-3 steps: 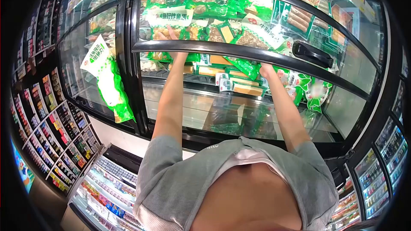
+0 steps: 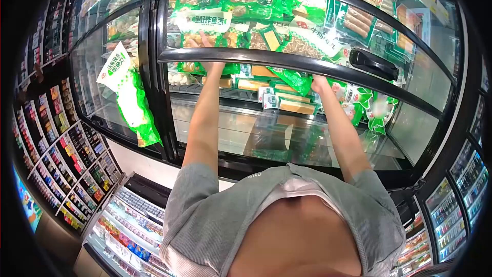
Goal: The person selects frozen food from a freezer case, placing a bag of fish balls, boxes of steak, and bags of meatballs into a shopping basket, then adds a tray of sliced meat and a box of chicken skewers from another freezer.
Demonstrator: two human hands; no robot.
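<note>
Both my arms reach into a glass-fronted chiller over its lower edge. My left hand [image 2: 209, 60] rests against a white-topped green bag of fried fish roe snacks [image 2: 206, 25]. Its fingers look stretched and apart through the glass, and the black door bar crosses in front of it. My right hand [image 2: 320, 84] is closed at the lower edge of a green-and-white bag of meatballs [image 2: 303, 46], its fingertips hidden by the bag and bar. Wrapped yellowish blocks [image 2: 296, 106] lie below, between my hands.
A black handle [image 2: 374, 65] sits on the glass door right of my right hand. Sausage packs [image 2: 357, 20] stand at the back right. Another green-and-white bag [image 2: 132, 102] rests outside the left glass. Stocked shelves [image 2: 72, 146] line the left.
</note>
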